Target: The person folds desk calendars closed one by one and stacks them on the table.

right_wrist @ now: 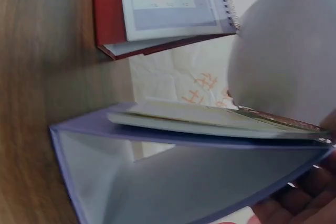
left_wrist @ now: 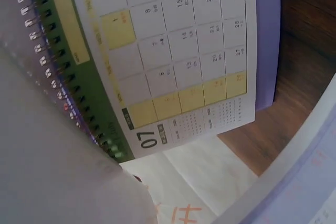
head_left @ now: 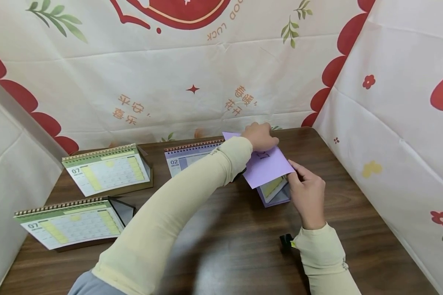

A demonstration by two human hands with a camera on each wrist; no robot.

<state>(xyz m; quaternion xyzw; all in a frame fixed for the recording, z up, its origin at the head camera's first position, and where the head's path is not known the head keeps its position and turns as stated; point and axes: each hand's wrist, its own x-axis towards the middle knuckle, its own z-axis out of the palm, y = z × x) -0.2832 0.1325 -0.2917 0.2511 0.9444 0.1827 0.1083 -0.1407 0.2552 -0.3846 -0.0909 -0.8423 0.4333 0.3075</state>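
A desk calendar with a purple stand (right_wrist: 184, 148) stands at the right of the table; in the left wrist view its white, green and yellow page (left_wrist: 184, 51) shows 07. Over its top lies a purple sheet (head_left: 267, 168) that slopes toward me. My left hand (head_left: 260, 137) is at the far part of that sheet, its fingertips hidden from view. At the sheet's near right corner my right hand (head_left: 307, 194) pinches the calendar's upper edge, thumb in front. The right wrist view shows its fingers (right_wrist: 312, 184) under the purple edge.
A calendar marked 02 (head_left: 175, 157) with a red stand (right_wrist: 107, 11) is beside the purple one, partly behind my left sleeve. Two green calendars marked 07, a rear one (head_left: 108, 174) and a nearer one (head_left: 74, 225), stand at the left. Printed cloth (head_left: 192, 57) hangs behind the table.
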